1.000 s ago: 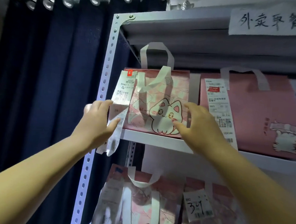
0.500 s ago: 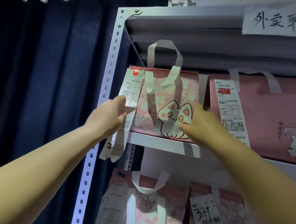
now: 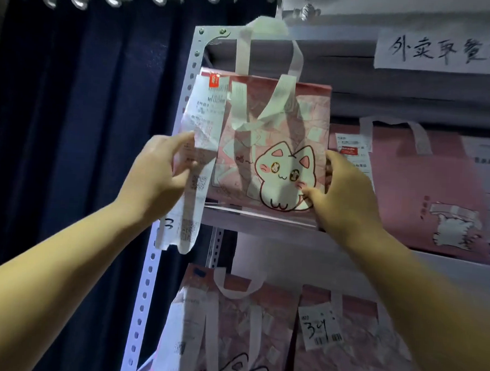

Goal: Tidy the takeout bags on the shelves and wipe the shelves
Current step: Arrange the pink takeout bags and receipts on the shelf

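The cat bag (image 3: 268,147) has come up and forward from where it sat half a second ago: its rear handle now crosses the top rail of the rack, and its bottom edge hangs level with the front lip of the shelf (image 3: 264,223); blur there hides whether the two touch. Both hands have risen with it. The left grip (image 3: 159,178) is clamped on the bag's left edge, forefinger above and thumb below, with the long receipt (image 3: 205,112) bunched between them and its tail dangling past the shelf lip in front of the perforated upright (image 3: 148,279). The right grip (image 3: 348,196) is clamped on the bag's right edge, the thumb lying across the printed cat's lower corner and the fingers hidden behind. The bag stands upright between the two hands at the left end of the upper shelf, its front handle flopped down over its face. Just to its right, farther back on the same shelf, stands a plain pink bag (image 3: 425,180) with its own receipt. On the shelf below stand two more pink bags, the left one (image 3: 230,326) with a cat print and the right one (image 3: 370,370) with a handwritten label (image 3: 320,329). A paper sign (image 3: 443,54) is fixed to the top rail, and a dark curtain (image 3: 85,120) hangs to the left of the rack.
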